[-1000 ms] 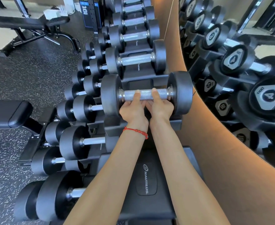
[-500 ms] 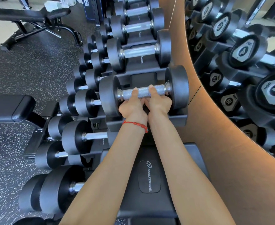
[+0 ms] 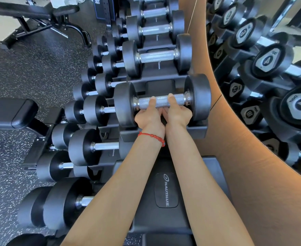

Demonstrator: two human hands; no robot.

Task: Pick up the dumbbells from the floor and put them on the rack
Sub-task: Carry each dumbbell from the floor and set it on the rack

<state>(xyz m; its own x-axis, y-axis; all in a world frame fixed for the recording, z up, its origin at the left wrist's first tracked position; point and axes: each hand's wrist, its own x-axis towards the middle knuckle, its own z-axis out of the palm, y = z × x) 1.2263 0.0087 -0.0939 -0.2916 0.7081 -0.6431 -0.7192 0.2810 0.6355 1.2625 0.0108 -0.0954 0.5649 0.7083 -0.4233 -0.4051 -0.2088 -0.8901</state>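
A black dumbbell point(image 3: 125, 103) with a knurled chrome handle lies across the top tier of the black rack point(image 3: 165, 190). My left hand point(image 3: 148, 116), with a red bracelet at the wrist, grips the handle from below, thumb over the bar. Beside it my right hand point(image 3: 178, 113) grips the same handle. The dumbbell's ends sit over the rack's saddle. Several more dumbbells point(image 3: 156, 56) fill the top row farther back.
Lower tiers to the left hold several dumbbells point(image 3: 85, 147). A wooden-framed mirror point(image 3: 235, 139) runs along the right, reflecting the rack. A black bench pad point(image 3: 11, 112) stands at left, another bench point(image 3: 30, 16) at the far left. Speckled rubber floor point(image 3: 30, 71) lies left of the rack.
The dumbbell has stayed in both hands' grip and settled slightly lower and nearer on the rack; the view has shifted a little.
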